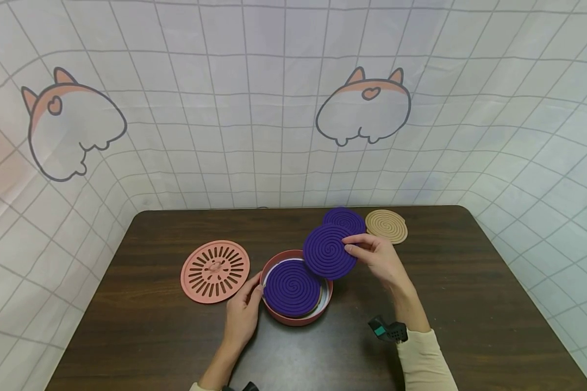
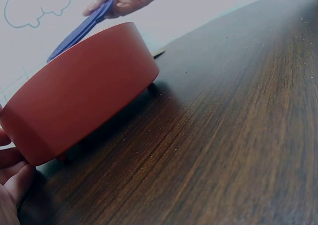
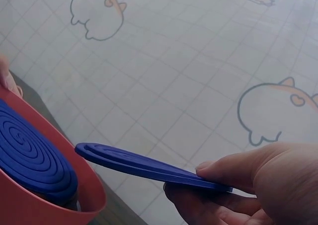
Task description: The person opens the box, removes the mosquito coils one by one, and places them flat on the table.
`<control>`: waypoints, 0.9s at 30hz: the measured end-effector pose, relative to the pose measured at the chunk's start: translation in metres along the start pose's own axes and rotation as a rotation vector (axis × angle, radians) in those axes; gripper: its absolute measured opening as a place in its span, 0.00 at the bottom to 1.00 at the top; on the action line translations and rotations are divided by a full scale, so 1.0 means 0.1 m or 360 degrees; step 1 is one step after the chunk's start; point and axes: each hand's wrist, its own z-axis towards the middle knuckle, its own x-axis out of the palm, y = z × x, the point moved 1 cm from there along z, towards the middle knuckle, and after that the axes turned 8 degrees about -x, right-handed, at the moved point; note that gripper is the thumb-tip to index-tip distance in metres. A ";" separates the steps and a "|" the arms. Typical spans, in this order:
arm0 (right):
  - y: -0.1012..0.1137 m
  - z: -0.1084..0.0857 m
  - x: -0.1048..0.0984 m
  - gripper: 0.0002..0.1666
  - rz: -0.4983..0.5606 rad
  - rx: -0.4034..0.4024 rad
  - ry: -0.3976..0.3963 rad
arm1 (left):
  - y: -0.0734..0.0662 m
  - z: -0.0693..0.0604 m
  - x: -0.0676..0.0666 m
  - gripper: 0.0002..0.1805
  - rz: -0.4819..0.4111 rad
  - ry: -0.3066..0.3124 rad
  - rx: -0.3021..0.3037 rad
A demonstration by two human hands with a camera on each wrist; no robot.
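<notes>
My right hand (image 1: 380,259) pinches a purple mosquito coil (image 1: 329,251) between thumb and fingers, over the right back rim of a round red coil holder (image 1: 295,322). In the right wrist view this coil (image 3: 139,165) is nearly edge-on, tilted, and apart from the holder. Another purple coil (image 1: 292,289) lies inside the holder, with a pale edge beneath it. My left hand (image 1: 243,310) grips the holder's left side, thumb at the rim. In the left wrist view the holder's wall (image 2: 84,91) hides its inside.
A pink slotted lid (image 1: 215,270) lies left of the holder. At the back of the dark wooden table (image 1: 142,326) lie a purple coil (image 1: 344,216), partly hidden by the held one, and a beige coil (image 1: 386,226). A white gridded curtain (image 1: 264,119) hangs behind.
</notes>
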 end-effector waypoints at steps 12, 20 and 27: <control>0.01 -0.01 -0.01 0.18 -0.0010 -0.0021 -0.0020 | 0.30 0.12 0.09 0.18 0.0032 -0.0034 -0.0014; 0.03 -0.02 -0.06 0.19 0.0007 -0.0031 -0.0065 | 0.22 0.09 0.07 0.18 0.0008 -0.0029 -0.0024; 0.04 -0.02 -0.13 0.20 -0.0023 -0.0006 -0.0129 | 0.25 0.10 0.07 0.18 0.0010 -0.0024 -0.0002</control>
